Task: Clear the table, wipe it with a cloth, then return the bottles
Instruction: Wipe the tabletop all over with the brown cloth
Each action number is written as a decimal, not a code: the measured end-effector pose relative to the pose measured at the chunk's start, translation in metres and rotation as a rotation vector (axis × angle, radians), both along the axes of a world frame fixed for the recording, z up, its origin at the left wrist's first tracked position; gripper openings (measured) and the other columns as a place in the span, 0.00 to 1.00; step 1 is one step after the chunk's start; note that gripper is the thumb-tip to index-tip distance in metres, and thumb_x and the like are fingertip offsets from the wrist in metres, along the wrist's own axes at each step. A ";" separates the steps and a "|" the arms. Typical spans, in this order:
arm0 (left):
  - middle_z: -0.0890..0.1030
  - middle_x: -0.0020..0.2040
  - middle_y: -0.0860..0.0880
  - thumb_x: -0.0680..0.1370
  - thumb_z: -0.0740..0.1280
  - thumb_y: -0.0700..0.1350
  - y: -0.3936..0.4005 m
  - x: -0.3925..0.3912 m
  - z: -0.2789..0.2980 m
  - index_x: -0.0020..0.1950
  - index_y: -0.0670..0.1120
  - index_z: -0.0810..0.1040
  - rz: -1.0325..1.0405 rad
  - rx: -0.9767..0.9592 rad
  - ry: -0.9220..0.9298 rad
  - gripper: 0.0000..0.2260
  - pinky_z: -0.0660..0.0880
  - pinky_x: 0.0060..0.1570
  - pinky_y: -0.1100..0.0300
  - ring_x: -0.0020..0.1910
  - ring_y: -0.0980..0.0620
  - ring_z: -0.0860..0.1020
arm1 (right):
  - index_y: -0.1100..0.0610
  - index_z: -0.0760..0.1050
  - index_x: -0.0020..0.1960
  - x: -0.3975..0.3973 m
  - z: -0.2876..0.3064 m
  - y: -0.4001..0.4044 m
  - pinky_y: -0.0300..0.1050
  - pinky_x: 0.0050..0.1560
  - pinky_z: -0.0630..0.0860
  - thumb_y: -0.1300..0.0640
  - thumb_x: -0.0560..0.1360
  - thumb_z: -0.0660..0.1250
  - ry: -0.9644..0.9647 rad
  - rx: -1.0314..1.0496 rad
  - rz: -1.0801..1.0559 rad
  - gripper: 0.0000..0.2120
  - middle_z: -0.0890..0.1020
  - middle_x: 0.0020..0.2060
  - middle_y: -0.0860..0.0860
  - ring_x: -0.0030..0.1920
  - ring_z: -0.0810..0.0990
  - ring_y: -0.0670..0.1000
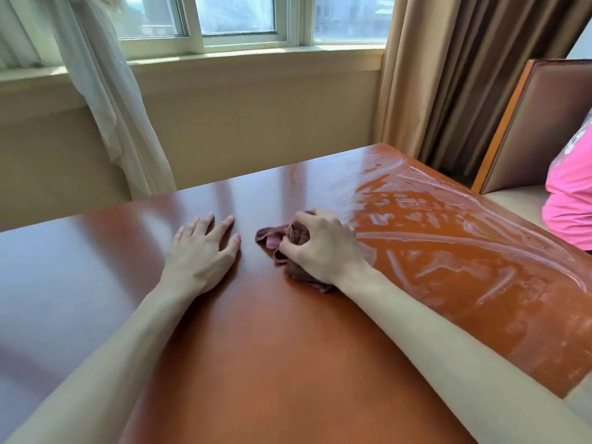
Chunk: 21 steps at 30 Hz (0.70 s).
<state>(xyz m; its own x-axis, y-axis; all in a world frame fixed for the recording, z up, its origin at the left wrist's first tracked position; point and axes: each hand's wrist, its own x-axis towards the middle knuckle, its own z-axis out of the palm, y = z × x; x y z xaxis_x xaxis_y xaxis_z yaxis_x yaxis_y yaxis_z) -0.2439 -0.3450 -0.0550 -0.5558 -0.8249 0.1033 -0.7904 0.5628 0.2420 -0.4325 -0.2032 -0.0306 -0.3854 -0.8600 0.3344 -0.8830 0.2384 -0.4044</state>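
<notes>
Table [288, 363] cleared, wipe underway: right hand [320, 245] bunches cloth [282, 241] mid-frame, left hand [205, 251] flat beside it (streaks at right); bottles unseen, return pending.

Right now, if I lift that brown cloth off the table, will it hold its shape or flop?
Likely flop: the cloth is bunched in soft folds under the right hand. It probably slides easily, since the table looks glossy. It looks light.

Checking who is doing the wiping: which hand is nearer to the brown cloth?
Right. The right hand grips the bunched brown cloth on the table. The left hand rests flat on the wood just to the cloth's left, not touching it.
</notes>
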 end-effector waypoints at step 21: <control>0.56 0.82 0.53 0.80 0.50 0.64 0.007 -0.002 0.006 0.79 0.63 0.60 0.052 0.011 -0.023 0.26 0.49 0.79 0.51 0.81 0.51 0.52 | 0.49 0.79 0.48 -0.104 -0.002 -0.137 0.50 0.49 0.72 0.34 0.70 0.67 0.007 -0.005 -0.145 0.19 0.78 0.48 0.52 0.55 0.77 0.58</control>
<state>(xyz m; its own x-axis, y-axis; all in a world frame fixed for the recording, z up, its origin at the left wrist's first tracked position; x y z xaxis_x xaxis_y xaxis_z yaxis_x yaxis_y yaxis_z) -0.2460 -0.3382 -0.0487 -0.5146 -0.8536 0.0817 -0.8237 0.5185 0.2294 -0.5362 -0.3402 -0.0321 -0.5029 -0.7941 0.3414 -0.8423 0.3615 -0.3999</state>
